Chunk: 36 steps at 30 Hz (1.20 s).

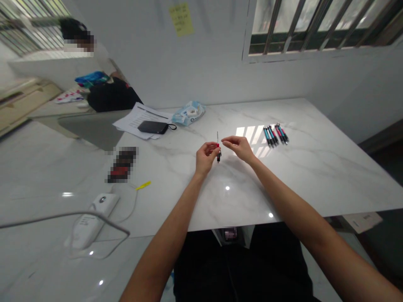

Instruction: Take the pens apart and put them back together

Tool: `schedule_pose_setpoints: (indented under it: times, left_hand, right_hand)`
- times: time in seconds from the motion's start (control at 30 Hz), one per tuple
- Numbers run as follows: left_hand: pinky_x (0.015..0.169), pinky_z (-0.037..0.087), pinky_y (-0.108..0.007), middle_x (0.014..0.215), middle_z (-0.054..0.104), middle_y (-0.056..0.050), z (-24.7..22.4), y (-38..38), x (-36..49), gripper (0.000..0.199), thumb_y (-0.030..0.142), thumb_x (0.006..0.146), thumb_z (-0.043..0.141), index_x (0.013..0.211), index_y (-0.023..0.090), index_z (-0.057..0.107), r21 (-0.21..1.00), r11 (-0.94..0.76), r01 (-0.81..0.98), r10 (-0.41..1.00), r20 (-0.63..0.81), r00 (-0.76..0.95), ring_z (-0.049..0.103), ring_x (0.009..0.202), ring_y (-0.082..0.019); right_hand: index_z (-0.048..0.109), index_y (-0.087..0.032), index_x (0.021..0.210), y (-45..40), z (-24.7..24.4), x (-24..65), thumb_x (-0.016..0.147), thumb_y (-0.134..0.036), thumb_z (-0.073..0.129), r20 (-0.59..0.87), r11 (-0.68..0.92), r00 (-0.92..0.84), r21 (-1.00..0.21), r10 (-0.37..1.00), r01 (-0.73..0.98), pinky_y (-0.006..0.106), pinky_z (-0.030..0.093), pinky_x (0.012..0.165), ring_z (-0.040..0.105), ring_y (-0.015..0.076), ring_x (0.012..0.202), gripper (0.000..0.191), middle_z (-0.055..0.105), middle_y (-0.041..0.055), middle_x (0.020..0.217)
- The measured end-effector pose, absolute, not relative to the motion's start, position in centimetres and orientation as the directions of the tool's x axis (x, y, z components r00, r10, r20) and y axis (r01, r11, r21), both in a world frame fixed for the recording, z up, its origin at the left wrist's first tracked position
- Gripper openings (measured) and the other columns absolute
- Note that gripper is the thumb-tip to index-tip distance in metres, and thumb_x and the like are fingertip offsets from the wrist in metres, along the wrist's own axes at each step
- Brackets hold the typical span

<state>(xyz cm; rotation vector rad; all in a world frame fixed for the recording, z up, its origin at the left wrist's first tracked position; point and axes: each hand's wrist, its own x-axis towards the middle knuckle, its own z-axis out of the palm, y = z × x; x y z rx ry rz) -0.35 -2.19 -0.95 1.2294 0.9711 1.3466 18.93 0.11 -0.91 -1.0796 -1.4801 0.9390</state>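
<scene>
My left hand (206,157) holds a red and black pen (218,157) upright between thumb and fingers, above the white marble table (245,197). From the pen's top a thin part, seemingly the refill (217,136), sticks up. My right hand (239,147) is just to the right of it, thumb and forefinger brought close together; whether anything small is between them cannot be made out. Several blue, red and black pens (276,135) lie side by side on the table, to the right of my right hand.
Papers (134,119) bear a black power bank (153,126), beside a light blue packet (189,113). At left are a white power strip (94,220) with cables and a yellow strip (144,185). A person (110,90) is at the back left.
</scene>
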Motion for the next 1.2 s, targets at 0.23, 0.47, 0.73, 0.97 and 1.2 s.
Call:
schedule_pose_setpoints:
  times: [0.23,0.47,0.73,0.97,1.2]
  left_hand:
    - [0.068,0.06,-0.027,0.093,0.078,-0.004,-0.9,-2.2,-0.2,0.034,0.039,0.077,0.091,0.096,0.018,0.072,0.976,-0.191,-0.101,0.978,0.198,0.062,0.072,0.075,-0.014]
    - [0.071,0.06,-0.027,0.093,0.077,-0.004,-1.0,-2.3,0.0,0.02,0.031,0.084,0.082,0.096,0.019,0.072,0.976,-0.218,-0.001,0.971,0.217,0.096,0.073,0.078,-0.015]
    - [0.063,0.049,-0.022,0.079,0.069,0.001,-1.2,-1.9,-0.1,0.013,0.02,0.094,0.062,0.102,0.02,0.072,0.984,-0.178,0.004,0.983,0.178,0.042,0.058,0.063,-0.01]
    - [0.056,0.045,-0.021,0.076,0.064,0.002,-0.4,-1.7,-0.9,0.029,0.047,0.091,0.081,0.102,0.022,0.073,0.979,-0.201,-0.025,0.977,0.198,-0.081,0.053,0.06,-0.009]
    - [0.053,0.04,-0.02,0.071,0.063,0.003,-0.5,-1.5,-1.1,0.038,0.053,0.081,0.09,0.09,0.02,0.072,0.973,-0.208,-0.101,0.976,0.2,-0.083,0.049,0.057,-0.008]
  right_hand:
    - [0.088,-0.022,0.097,-0.7,-0.6,17.7,0.081,-0.058,0.089,0.253,0.254,-0.122,-0.967,0.96,-0.004,0.035,0.058,0.081,0.074,0.0203,0.084,0.039,0.085,0.0063,0.093]
    - [0.084,-0.022,0.088,-0.7,-0.4,17.5,0.079,-0.05,0.092,0.231,0.223,-0.088,-0.97,0.969,-0.095,0.03,0.054,0.074,0.066,0.0144,0.075,0.031,0.079,0.002,0.083]
    - [0.08,-0.025,0.105,-0.1,-0.3,18.0,0.085,-0.056,0.085,0.145,0.174,0.122,-0.946,0.982,-0.274,0.028,0.059,0.08,0.073,0.0147,0.089,0.037,0.082,0.0054,0.105]
    - [0.085,-0.021,0.098,-1.2,-0.7,17.0,0.087,-0.049,0.084,0.287,0.295,-0.085,-0.949,0.954,0.113,0.037,0.064,0.083,0.077,0.0199,0.081,0.03,0.085,0.0063,0.092]
    - [0.087,-0.02,0.098,-2.2,-0.7,16.1,0.089,-0.037,0.081,0.281,0.321,-0.183,-0.913,0.942,0.25,0.036,0.066,0.085,0.079,0.0208,0.082,0.02,0.086,0.0064,0.094]
